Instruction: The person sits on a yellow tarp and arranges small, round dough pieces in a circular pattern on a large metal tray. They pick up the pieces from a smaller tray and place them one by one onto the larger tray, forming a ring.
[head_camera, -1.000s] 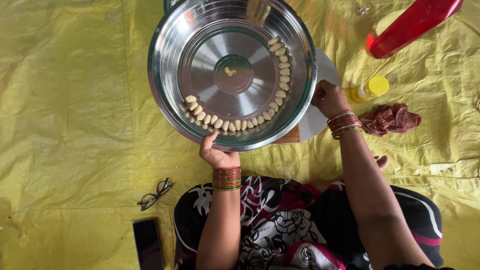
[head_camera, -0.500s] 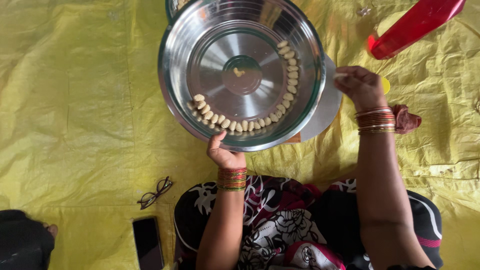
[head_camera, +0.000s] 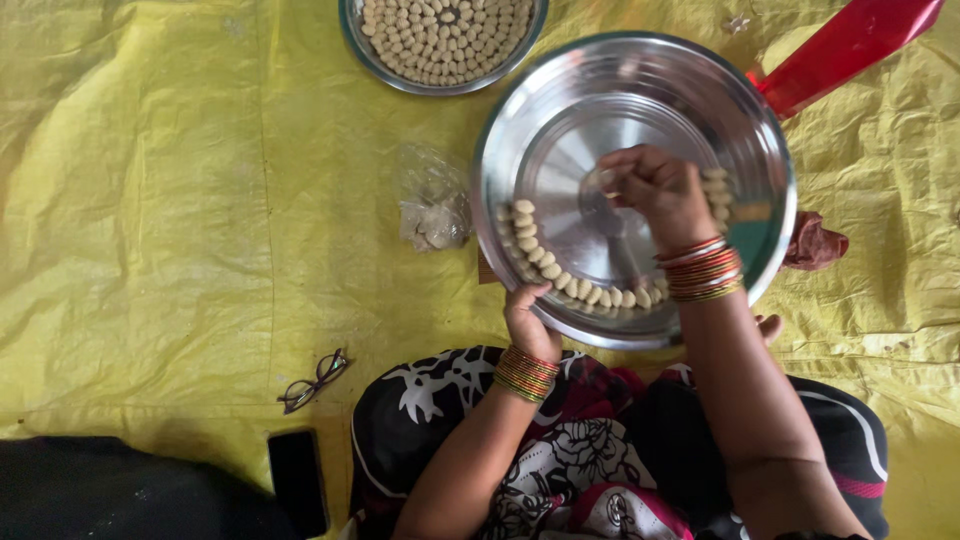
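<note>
The left hand (head_camera: 528, 322) is raised from the lap with its forearm angled up and to the right, the fingers curled in a grip and the thumb pointing upward. The right hand (head_camera: 655, 190) reaches farther forward on a nearly straight arm, palm down, its fingertips (head_camera: 606, 180) pinched together. Both wrists wear stacked bangles

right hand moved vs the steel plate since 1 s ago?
Yes. The right hand went from outside the steel plate's right rim to over its centre, leftward and inward, fingers pinched together.
</note>
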